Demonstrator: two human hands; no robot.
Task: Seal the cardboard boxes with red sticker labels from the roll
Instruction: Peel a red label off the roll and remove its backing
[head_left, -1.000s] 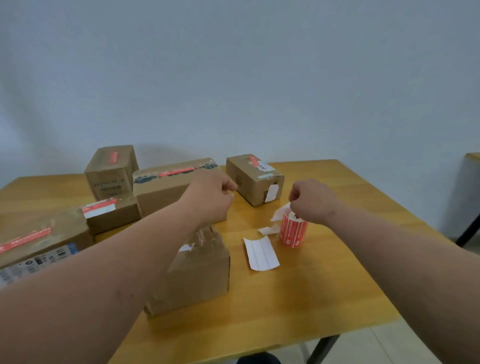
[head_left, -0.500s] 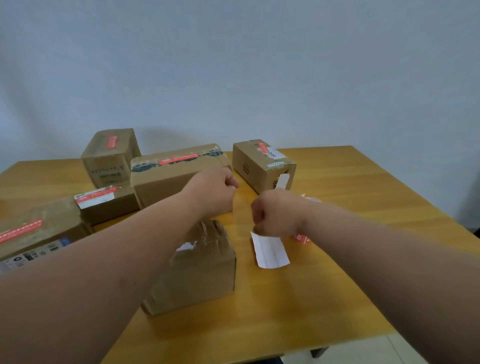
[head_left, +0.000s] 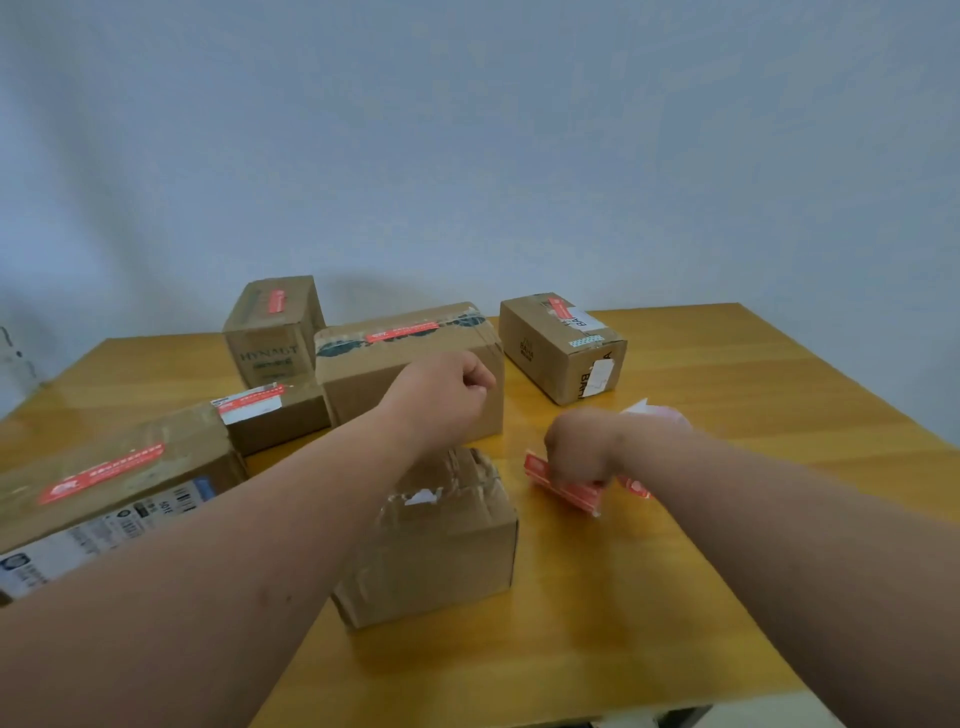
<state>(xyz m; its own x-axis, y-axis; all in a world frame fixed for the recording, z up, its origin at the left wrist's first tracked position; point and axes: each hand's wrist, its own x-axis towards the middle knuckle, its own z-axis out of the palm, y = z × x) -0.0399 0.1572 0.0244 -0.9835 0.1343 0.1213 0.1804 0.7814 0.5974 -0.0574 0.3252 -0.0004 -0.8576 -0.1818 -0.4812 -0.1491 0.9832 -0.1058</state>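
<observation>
- Landmark: unsealed box (head_left: 431, 540), plain brown, old clear tape and a torn white scrap on its top, no red label; it stands on the wooden table (head_left: 727, 519), nearest the person.
- Right hand (head_left: 579, 454): just to the right of the unsealed box, low over the table, curled closed on a red sticker label (head_left: 563, 483) whose strip juts out either side of the fist.
- Label roll (head_left: 654, 415): beyond and right of the unsealed box, mostly hidden behind the right wrist; only a pale and pink edge shows.
- Left hand (head_left: 441, 395): above the far edge of the unsealed box, fist closed; whether it pinches anything I cannot tell.
- Sealed stock, all behind or left of the unsealed box, each bearing a red label: long box (head_left: 405, 364) directly behind; tall box (head_left: 272, 332) behind-left; low box (head_left: 275, 421) to the left; large flat box (head_left: 114, 488) far left; small box (head_left: 563, 345) behind-right.
- Step in hand, as judged: a label is freed from the roll and is being carried toward the last bare box.
- Next move calls for: bringing the label over the top seam, adhesive side down, laying it straight across both flaps, then pressing it flat; the left hand is best placed to steady the box.
</observation>
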